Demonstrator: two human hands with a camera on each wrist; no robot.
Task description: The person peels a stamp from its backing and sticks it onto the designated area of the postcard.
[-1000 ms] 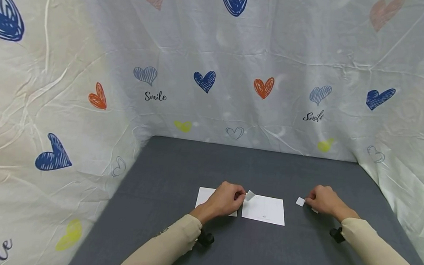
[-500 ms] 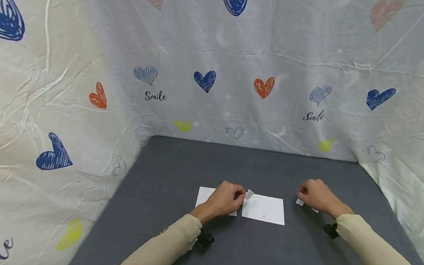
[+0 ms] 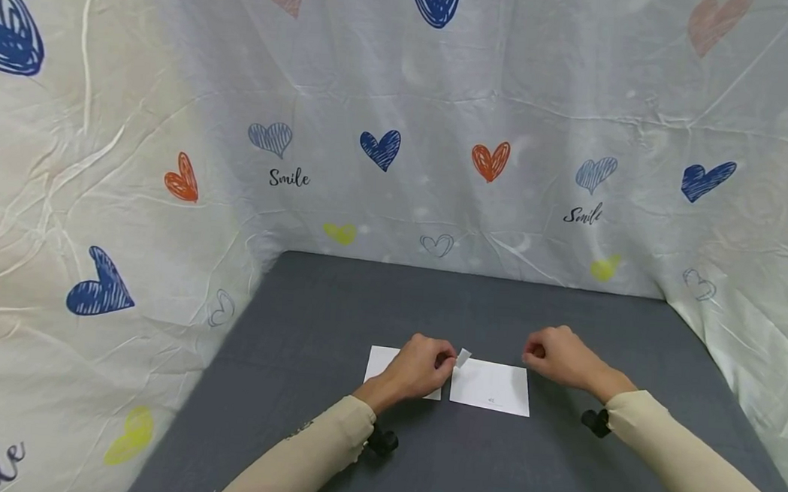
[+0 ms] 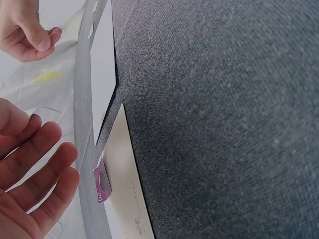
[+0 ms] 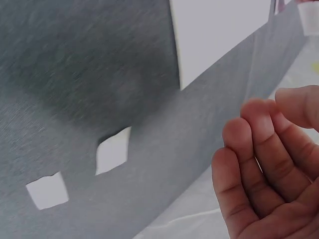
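My left hand (image 3: 417, 368) is over the left white card (image 3: 380, 359), thumb and index finger pinching a small white piece (image 3: 463, 358). In the left wrist view this piece looks like a thin, translucent strip (image 4: 50, 109). A small purple label (image 4: 101, 183) with a dark oval sits at the edge of the card below that hand. The right white card (image 3: 490, 387) lies flat beside the first, a narrow gap between them. Above the table, past that card's far right corner, my right hand (image 3: 563, 356) has loosely curled fingers, thumb against the index finger; nothing shows between them.
Two small white paper squares, one nearer the card (image 5: 113, 152) and one farther off (image 5: 48, 191), lie on the dark grey tabletop (image 3: 377, 298). In the head view the right arm hides them. A white curtain (image 3: 444, 91) printed with hearts hangs behind the table.
My right hand has moved left, away from the small paper squares and toward the right card. The left hand stays in place with its white piece, which tilts slightly more upright.
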